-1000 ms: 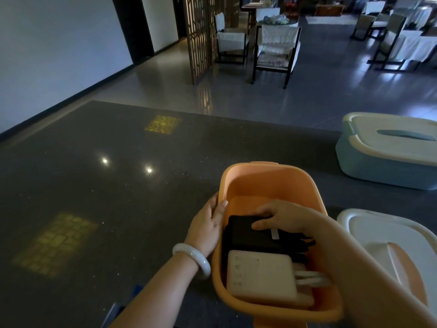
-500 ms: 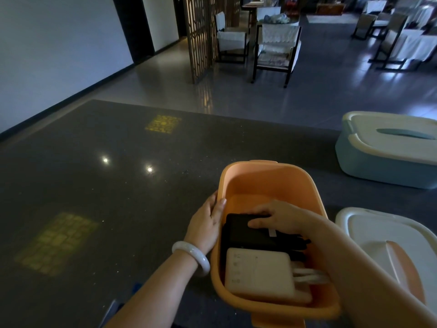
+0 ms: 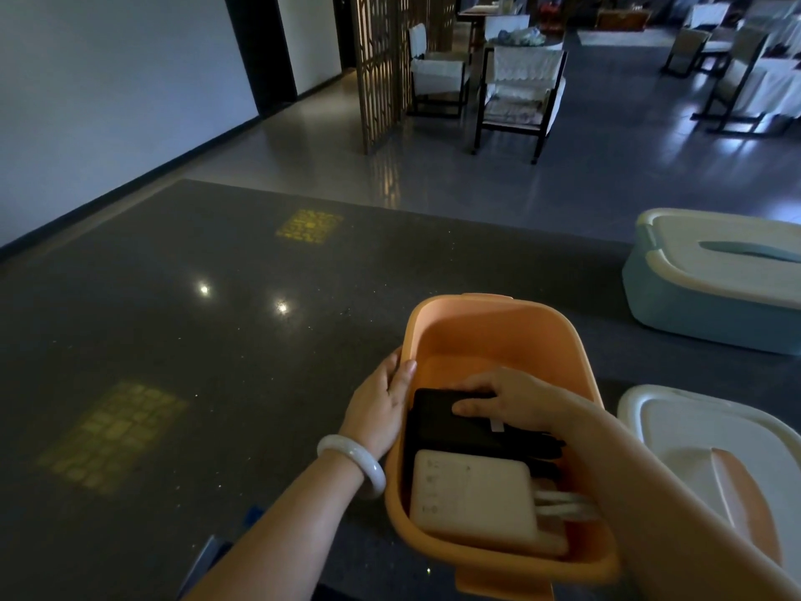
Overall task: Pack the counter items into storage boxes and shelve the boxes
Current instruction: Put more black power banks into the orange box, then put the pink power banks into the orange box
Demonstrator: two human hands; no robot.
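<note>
**Head view: seating items in orange box**

Left hand (image 3: 381, 401) grips the box (image 3: 472, 336) wall, likely steadying it. Right hand (image 3: 516, 396) lies on the black pack (image 3: 437, 427), fingers fairly flat, probably seating it beside the white charger (image 3: 472, 492). Lid (image 3: 693, 444) waits rightward.

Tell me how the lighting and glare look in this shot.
Head view: dim overall; two bright glare spots and yellowish lattice reflections on the polished dark counter; wide-angle bending at the edges; orange box and both hands stay readable.
</note>
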